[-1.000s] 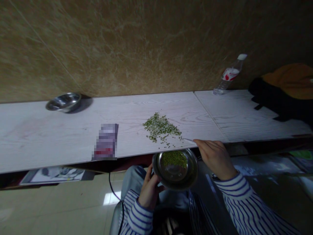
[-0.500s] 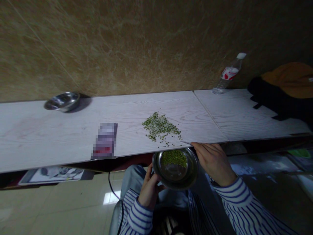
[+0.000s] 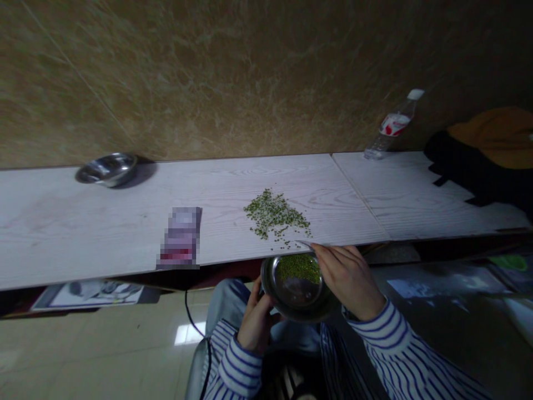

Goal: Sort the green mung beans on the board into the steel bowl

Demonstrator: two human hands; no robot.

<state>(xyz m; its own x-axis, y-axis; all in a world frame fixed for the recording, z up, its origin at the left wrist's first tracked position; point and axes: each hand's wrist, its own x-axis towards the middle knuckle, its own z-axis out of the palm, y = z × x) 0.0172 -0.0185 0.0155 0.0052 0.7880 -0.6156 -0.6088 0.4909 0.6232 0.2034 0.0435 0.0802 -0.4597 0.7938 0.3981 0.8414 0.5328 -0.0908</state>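
My left hand [image 3: 256, 323] grips the left rim of a steel bowl [image 3: 270, 303], held just below the front edge of the table. Small green beans [image 3: 297, 266] cover the far part of the bowl's bottom. Pinched in my right hand [image 3: 347, 278] is a thin, pale, pointed tool [image 3: 303, 243]; its exact kind is unclear. The tool's tip lies at the table edge, close to a few stray beans, and this hand covers the bowl's right rim. More green beans [image 3: 272, 214] are scattered in a loose patch on the white tabletop.
Against the wall at the left stands a second steel bowl [image 3: 109, 171]. A flat, blurred-out packet or phone-like item [image 3: 180, 239] lies near the front edge. Toward the right are a plastic bottle [image 3: 391, 126] and a black and orange cloth item [image 3: 487, 144]. The table [image 3: 216, 183] is narrow.
My right hand and the tool have moved left along the table edge, now partly over the bowl. My left hand keeps hold of the bowl. The view has shifted slightly.
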